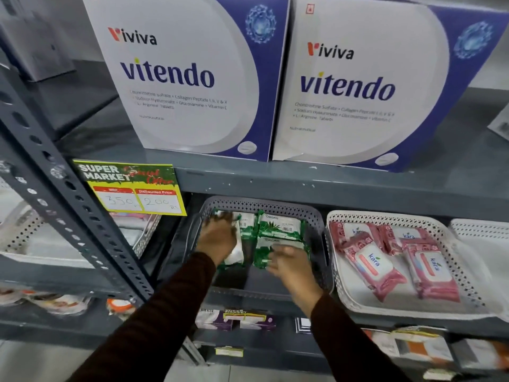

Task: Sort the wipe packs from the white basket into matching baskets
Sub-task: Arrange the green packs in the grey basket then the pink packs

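Observation:
A grey perforated basket (264,202) on the middle shelf holds several green Origami wipe packs (281,226). My left hand (217,237) is inside it on the left, fingers closed around a green and white pack (235,253). My right hand (292,267) rests at the front of the basket with fingers spread, touching a green pack (263,257). Beside it on the right, a white perforated basket (341,285) holds several pink Kara wipe packs (377,264).
Two large Vitendo boxes (190,75) stand on the shelf above. A yellow price tag (132,191) hangs on the shelf edge. A slotted steel upright (68,194) runs at left. Another white basket (484,227) sits far right; small boxes fill the lower shelf (239,319).

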`<act>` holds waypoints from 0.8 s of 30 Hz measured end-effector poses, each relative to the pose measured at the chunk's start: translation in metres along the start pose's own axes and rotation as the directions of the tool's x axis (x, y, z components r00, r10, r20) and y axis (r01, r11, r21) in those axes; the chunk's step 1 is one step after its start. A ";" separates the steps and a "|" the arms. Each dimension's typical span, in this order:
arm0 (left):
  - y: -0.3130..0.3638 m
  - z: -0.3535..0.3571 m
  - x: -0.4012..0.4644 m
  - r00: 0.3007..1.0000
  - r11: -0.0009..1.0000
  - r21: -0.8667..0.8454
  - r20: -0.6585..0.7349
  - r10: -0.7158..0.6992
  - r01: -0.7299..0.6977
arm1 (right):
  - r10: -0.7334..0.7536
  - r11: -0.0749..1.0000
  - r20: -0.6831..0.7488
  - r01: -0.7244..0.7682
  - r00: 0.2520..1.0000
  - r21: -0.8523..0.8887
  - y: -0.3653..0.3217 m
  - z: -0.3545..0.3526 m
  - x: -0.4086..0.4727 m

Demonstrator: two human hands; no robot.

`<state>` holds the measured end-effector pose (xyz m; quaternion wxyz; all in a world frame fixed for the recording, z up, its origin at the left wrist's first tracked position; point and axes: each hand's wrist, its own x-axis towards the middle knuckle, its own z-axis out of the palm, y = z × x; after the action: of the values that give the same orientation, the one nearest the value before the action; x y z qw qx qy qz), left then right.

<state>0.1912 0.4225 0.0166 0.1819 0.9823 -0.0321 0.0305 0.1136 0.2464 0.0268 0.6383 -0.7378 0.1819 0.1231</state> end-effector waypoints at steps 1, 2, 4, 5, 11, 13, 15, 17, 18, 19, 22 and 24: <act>-0.008 -0.004 0.005 0.999 0.999 -0.021 0.032 -0.043 0.044 | 0.149 0.960 0.125 -0.174 0.981 0.218 -0.005 0.012 -0.002; -0.013 -0.008 0.006 0.995 0.997 -0.025 0.074 -0.068 0.070 | 0.250 0.885 0.233 -0.319 0.940 0.339 -0.010 0.023 -0.004; -0.017 -0.013 0.005 0.989 0.997 -0.001 0.130 -0.077 0.078 | 0.330 0.812 0.321 -0.441 0.888 0.384 -0.021 0.042 -0.007; -0.017 -0.013 0.004 0.985 0.996 0.021 0.150 -0.085 0.083 | 0.334 0.810 0.324 -0.446 0.885 0.382 -0.024 0.049 -0.007; -0.026 -0.016 -0.010 0.941 0.977 0.158 0.282 -0.185 0.145 | 0.331 0.882 0.245 -0.391 0.911 0.262 -0.014 0.062 0.003; -0.034 -0.014 -0.016 0.945 0.972 0.178 0.263 -0.194 0.150 | 0.293 0.925 0.189 -0.328 0.937 0.192 -0.011 0.064 0.007; -0.037 -0.013 -0.023 0.953 0.977 0.167 0.252 -0.170 0.130 | 0.257 0.951 0.182 -0.281 0.949 0.126 -0.012 0.066 0.008; -0.035 -0.009 -0.025 0.974 0.988 0.121 0.196 -0.118 0.095 | 0.206 0.972 0.193 -0.223 0.959 0.072 -0.015 0.065 0.007; -0.034 -0.009 -0.026 0.988 0.993 0.083 0.129 -0.089 0.078 | 0.172 0.981 0.207 -0.186 0.963 0.048 -0.018 0.065 0.006; -0.032 -0.010 -0.028 0.996 0.997 0.062 0.061 -0.060 0.056 | 0.144 0.988 0.233 -0.152 0.962 0.014 -0.018 0.066 0.006; -0.028 -0.010 -0.035 0.980 0.984 0.117 0.133 -0.147 0.132 | 0.115 0.993 0.291 -0.100 0.950 -0.066 -0.020 0.068 0.005; -0.033 -0.001 -0.034 0.978 0.984 0.051 0.119 -0.173 0.168 | 0.124 0.992 0.296 -0.115 0.947 -0.048 -0.022 0.065 0.007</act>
<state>0.1601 0.4555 0.0031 0.1616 0.9849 0.0417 -0.0451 0.1323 0.3124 0.0341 0.6387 -0.7079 0.1260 0.2742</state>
